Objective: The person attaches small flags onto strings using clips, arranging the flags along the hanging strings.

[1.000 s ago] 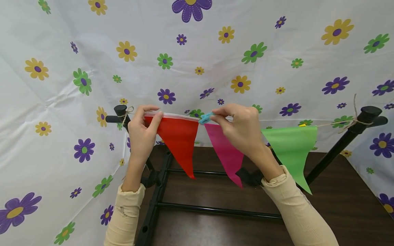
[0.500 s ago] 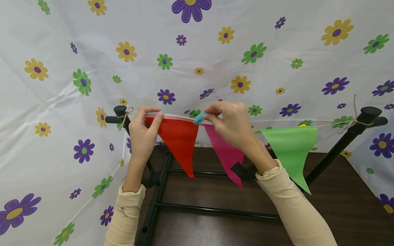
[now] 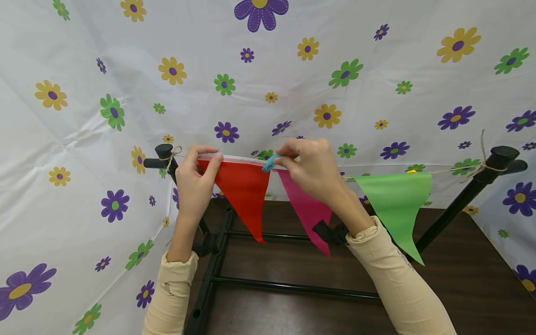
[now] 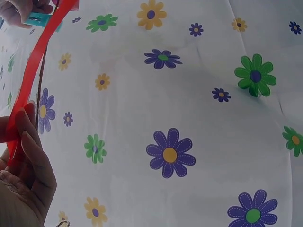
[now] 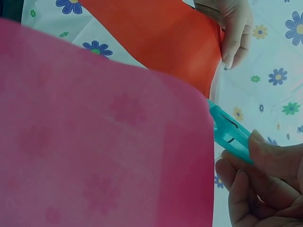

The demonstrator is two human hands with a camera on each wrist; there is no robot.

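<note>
A bunting string runs between two black posts and carries a red flag [image 3: 244, 193], a pink flag [image 3: 305, 209] and a green flag [image 3: 395, 200]. My left hand [image 3: 194, 184] pinches the red flag's upper left corner [image 4: 21, 118]. My right hand [image 3: 310, 170] pinches a light blue clothespin [image 3: 269, 163] at the string between the red and pink flags. In the right wrist view the clothespin [image 5: 229, 135] sits at the pink flag's [image 5: 94, 142] top edge, with the red flag [image 5: 161, 42] beyond it.
A black metal rack frame [image 3: 209, 274] stands on a dark wooden table [image 3: 460, 288]. Its posts [image 3: 500, 156] hold the twine. A white flowered sheet [image 3: 125, 70] covers the wall behind and both sides. A small yellow clip [image 3: 411, 170] tops the green flag.
My right hand has shifted the blue clothespin a little leftward along the string, toward the red flag's corner. The left hand has held still.
</note>
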